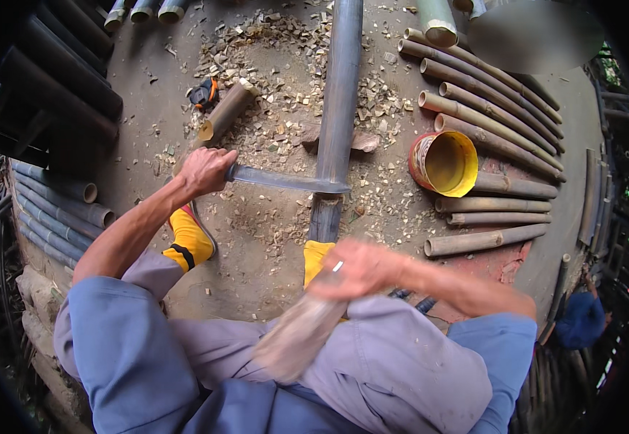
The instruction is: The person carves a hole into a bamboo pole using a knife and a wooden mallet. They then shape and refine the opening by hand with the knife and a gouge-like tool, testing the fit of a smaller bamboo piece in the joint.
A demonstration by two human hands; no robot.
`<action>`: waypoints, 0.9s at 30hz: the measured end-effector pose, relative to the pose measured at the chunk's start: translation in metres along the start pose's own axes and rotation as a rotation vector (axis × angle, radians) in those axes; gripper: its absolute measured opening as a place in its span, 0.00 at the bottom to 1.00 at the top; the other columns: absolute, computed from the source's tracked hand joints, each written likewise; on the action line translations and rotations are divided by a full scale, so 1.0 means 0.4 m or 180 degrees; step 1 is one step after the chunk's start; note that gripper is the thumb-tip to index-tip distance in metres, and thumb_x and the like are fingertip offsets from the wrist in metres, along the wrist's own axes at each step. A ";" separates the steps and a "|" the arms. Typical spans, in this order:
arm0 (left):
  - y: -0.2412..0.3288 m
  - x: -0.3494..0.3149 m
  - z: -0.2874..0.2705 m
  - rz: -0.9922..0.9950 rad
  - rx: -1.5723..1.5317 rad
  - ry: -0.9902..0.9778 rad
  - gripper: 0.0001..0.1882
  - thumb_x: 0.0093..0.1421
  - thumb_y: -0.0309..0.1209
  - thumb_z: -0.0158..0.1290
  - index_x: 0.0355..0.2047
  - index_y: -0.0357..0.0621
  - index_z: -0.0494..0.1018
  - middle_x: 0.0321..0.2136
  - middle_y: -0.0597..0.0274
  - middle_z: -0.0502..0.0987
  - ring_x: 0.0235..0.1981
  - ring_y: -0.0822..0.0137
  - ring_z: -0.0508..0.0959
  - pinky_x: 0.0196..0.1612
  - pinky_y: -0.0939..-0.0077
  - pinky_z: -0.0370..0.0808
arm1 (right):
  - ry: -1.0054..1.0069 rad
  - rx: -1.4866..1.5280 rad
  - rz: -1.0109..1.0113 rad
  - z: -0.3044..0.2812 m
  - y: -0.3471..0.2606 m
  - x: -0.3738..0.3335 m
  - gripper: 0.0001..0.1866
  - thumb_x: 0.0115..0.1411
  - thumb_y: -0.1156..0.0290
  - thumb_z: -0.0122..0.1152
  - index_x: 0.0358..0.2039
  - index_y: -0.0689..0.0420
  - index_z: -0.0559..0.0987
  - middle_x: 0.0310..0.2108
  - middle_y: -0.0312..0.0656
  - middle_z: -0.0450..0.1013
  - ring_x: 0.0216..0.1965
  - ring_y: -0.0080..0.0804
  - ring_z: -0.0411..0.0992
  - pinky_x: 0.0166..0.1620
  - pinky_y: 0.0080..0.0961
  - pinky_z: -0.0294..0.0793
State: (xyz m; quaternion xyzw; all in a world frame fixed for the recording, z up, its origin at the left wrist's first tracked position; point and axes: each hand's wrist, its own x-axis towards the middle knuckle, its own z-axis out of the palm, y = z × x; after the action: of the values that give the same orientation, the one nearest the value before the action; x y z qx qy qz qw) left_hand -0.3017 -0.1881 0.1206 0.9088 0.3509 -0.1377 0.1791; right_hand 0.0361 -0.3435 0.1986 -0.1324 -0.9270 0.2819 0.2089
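Note:
My left hand (204, 171) is closed around the handle of a long machete (275, 178). Its blade lies across a thick dark bamboo pole (340, 94) that runs away from me, just above a pale, notched band near the pole's near end. Over my lap, my right hand (354, 269) grips a thick wooden club (298, 338), and both are smeared by motion. The club's body hangs toward me, apart from the blade. A stone (361, 141) shows under the pole. The pole's near end meets my yellow-socked right foot (316, 259).
Several bamboo poles (499, 148) lie at right beside a yellow-rimmed bucket (459, 163). A short bamboo piece (229, 110) and an orange-and-black tape measure (204, 95) rest among wood chips (285, 79). Dark bamboo (68, 83) is stacked at left. My left foot (189, 241) is below the machete.

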 end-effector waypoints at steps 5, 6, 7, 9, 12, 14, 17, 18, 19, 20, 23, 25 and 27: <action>-0.034 0.000 0.012 -0.0039 0.0134 0.0256 0.12 0.41 0.25 0.55 0.27 0.42 0.65 0.22 0.55 0.73 0.28 0.51 0.77 0.29 0.59 0.73 | -0.1515 -0.0226 0.2983 -0.079 0.078 0.030 0.34 0.45 0.60 0.68 0.49 0.62 0.66 0.32 0.52 0.74 0.26 0.48 0.75 0.26 0.38 0.78; -0.023 -0.008 0.022 -0.0014 0.0079 0.0204 0.12 0.41 0.25 0.55 0.27 0.42 0.65 0.22 0.55 0.73 0.28 0.52 0.77 0.30 0.59 0.73 | -0.0558 -0.0150 0.2119 -0.035 0.036 0.013 0.33 0.46 0.62 0.66 0.51 0.60 0.64 0.30 0.50 0.74 0.26 0.45 0.75 0.24 0.36 0.76; -0.015 0.011 0.016 0.0047 0.0044 0.0210 0.13 0.40 0.25 0.56 0.27 0.42 0.65 0.23 0.55 0.73 0.28 0.52 0.77 0.30 0.59 0.74 | -0.0752 -0.0580 0.1569 -0.008 -0.017 0.028 0.27 0.49 0.67 0.61 0.50 0.58 0.66 0.27 0.46 0.73 0.27 0.40 0.75 0.23 0.35 0.76; -0.012 0.029 0.013 0.0106 0.0051 0.0183 0.13 0.39 0.24 0.56 0.27 0.43 0.65 0.23 0.55 0.74 0.28 0.52 0.77 0.30 0.58 0.73 | 0.0186 -0.0506 0.0407 0.016 -0.038 0.016 0.22 0.52 0.69 0.57 0.49 0.57 0.70 0.26 0.43 0.73 0.26 0.38 0.75 0.23 0.33 0.76; -0.008 0.017 0.003 0.0087 0.0032 0.0178 0.13 0.40 0.24 0.56 0.27 0.43 0.65 0.22 0.56 0.73 0.28 0.53 0.77 0.30 0.59 0.73 | -0.1719 -0.0191 0.2000 -0.064 0.137 -0.041 0.33 0.43 0.59 0.66 0.50 0.60 0.69 0.31 0.45 0.75 0.26 0.40 0.74 0.25 0.31 0.76; -0.023 0.011 0.020 0.0098 0.0054 0.0286 0.13 0.40 0.24 0.56 0.28 0.43 0.66 0.22 0.56 0.73 0.28 0.53 0.77 0.31 0.59 0.73 | -0.1630 -0.0466 0.2586 -0.063 0.103 -0.023 0.36 0.42 0.56 0.67 0.49 0.62 0.69 0.32 0.47 0.75 0.27 0.41 0.75 0.26 0.30 0.77; -0.029 0.009 0.028 0.0016 0.0078 0.0208 0.13 0.41 0.25 0.55 0.29 0.44 0.67 0.24 0.57 0.75 0.31 0.53 0.78 0.32 0.59 0.74 | -0.0729 -0.0525 0.1668 -0.023 0.004 -0.012 0.33 0.47 0.53 0.67 0.48 0.61 0.69 0.33 0.49 0.74 0.31 0.45 0.75 0.30 0.35 0.76; -0.010 0.004 0.027 0.0063 0.0074 0.0201 0.13 0.41 0.25 0.54 0.29 0.44 0.67 0.24 0.57 0.75 0.30 0.53 0.78 0.32 0.59 0.73 | -0.0617 -0.0294 0.1172 -0.007 -0.032 -0.001 0.34 0.47 0.52 0.67 0.48 0.60 0.69 0.33 0.49 0.74 0.32 0.47 0.75 0.32 0.38 0.76; -0.010 0.016 0.019 0.0040 0.0097 0.0152 0.12 0.41 0.25 0.54 0.29 0.44 0.67 0.24 0.57 0.75 0.31 0.54 0.78 0.32 0.59 0.73 | -0.0390 0.0206 0.1372 -0.003 -0.009 -0.010 0.32 0.45 0.55 0.68 0.46 0.59 0.70 0.32 0.48 0.74 0.33 0.47 0.75 0.33 0.38 0.76; -0.011 0.028 0.010 0.0018 0.0121 0.0102 0.12 0.41 0.25 0.54 0.29 0.44 0.67 0.24 0.57 0.75 0.31 0.55 0.78 0.32 0.60 0.72 | -0.0159 0.0707 0.1565 0.002 0.039 -0.030 0.30 0.42 0.57 0.69 0.45 0.59 0.72 0.31 0.48 0.74 0.33 0.47 0.75 0.34 0.39 0.75; -0.017 0.028 0.017 0.0028 0.0051 0.0210 0.15 0.41 0.24 0.55 0.31 0.44 0.67 0.27 0.57 0.74 0.32 0.56 0.77 0.32 0.60 0.72 | -0.0678 -0.0548 0.2316 -0.041 0.161 -0.102 0.32 0.41 0.63 0.70 0.49 0.56 0.70 0.33 0.51 0.74 0.35 0.47 0.75 0.38 0.37 0.76; -0.002 0.011 0.019 -0.0063 0.0022 0.0469 0.16 0.42 0.25 0.56 0.33 0.44 0.67 0.30 0.56 0.72 0.33 0.56 0.77 0.32 0.59 0.72 | -0.0210 -0.0489 0.2984 -0.085 0.161 -0.081 0.36 0.42 0.64 0.69 0.52 0.58 0.67 0.37 0.53 0.73 0.38 0.47 0.75 0.43 0.35 0.75; 0.068 -0.061 0.043 -0.0417 -0.0134 0.0670 0.16 0.44 0.25 0.56 0.34 0.44 0.66 0.31 0.55 0.70 0.33 0.54 0.76 0.32 0.57 0.72 | 0.0615 0.0440 0.3602 -0.108 0.091 -0.051 0.39 0.42 0.63 0.70 0.54 0.59 0.63 0.42 0.53 0.72 0.42 0.45 0.74 0.47 0.33 0.74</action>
State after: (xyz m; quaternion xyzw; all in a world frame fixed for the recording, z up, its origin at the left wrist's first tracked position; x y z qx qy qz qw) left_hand -0.3027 -0.2286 0.1204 0.8893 0.4292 -0.0456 0.1510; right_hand 0.0788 -0.3012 0.2036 -0.6187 -0.6681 0.3963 0.1176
